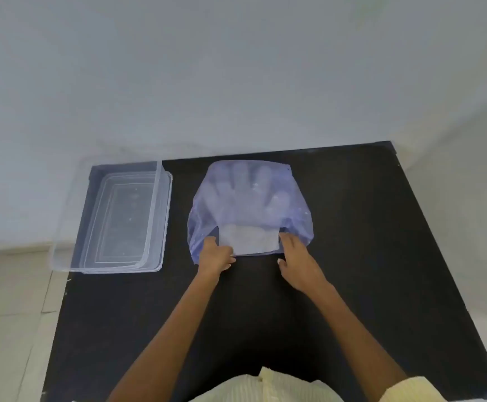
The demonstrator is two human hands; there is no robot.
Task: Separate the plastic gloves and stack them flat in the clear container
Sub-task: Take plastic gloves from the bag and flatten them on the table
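A bluish translucent plastic bag (251,198) lies flat on the black table (352,256), with clear plastic gloves showing through it, fingers pointing away from me. The white cuff end of the gloves (248,240) sticks out of the bag's near opening. My left hand (217,253) pinches the near left edge of the bag beside the cuffs. My right hand (297,259) rests on the near right edge, fingers bent, touching the bag. A clear rectangular container (161,216) stands at the table's left edge, with nothing visible inside.
The container hangs partly over the table's left side. A pale wall rises behind the table and pale floor tiles (10,314) lie to the left. Bare black tabletop stretches right of the bag and toward me.
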